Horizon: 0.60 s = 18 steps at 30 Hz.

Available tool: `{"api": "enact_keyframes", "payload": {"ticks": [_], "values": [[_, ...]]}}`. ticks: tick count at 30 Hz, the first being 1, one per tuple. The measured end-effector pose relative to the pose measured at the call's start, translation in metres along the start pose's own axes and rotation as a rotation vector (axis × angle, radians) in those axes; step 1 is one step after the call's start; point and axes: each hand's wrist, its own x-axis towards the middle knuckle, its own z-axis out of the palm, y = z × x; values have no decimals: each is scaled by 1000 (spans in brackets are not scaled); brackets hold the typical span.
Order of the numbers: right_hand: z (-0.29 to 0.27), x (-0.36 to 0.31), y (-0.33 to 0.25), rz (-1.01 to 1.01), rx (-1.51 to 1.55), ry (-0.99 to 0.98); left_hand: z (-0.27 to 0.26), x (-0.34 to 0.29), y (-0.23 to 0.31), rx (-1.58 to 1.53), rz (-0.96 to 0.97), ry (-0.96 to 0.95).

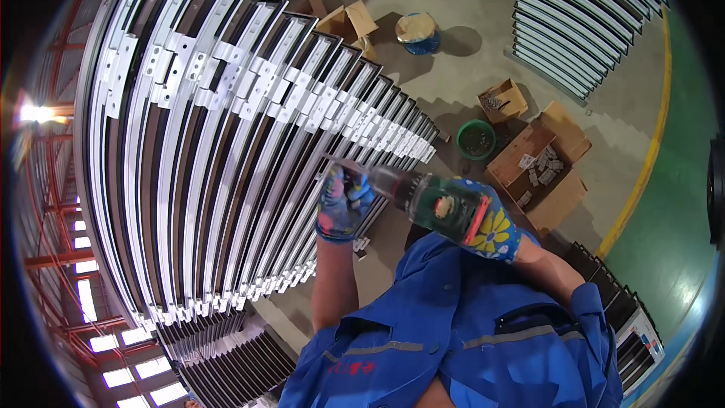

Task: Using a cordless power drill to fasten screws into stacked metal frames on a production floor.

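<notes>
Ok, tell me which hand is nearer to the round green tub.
Right. The right hand, holding the power drill, is below the round green tub in the picture; the left hand, by the drill's front end, is farther off, to its lower left.

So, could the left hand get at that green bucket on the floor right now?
Probably not: the green bucket sits down on the floor, well away from the left hand, and the drill in the right hand cuts across the way in this view.
</notes>
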Motion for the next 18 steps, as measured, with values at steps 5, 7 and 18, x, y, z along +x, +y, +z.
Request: {"api": "enact_keyframes", "payload": {"ticks": [5,7,18], "values": [[32,48,0,129,544,119,-19,43,42,197,199,607],[46,67,-2,157,1032,175,-39,55,66,52,130,617],[79,121,17,134,993,135,-46,87,102,98,272,624]]}}
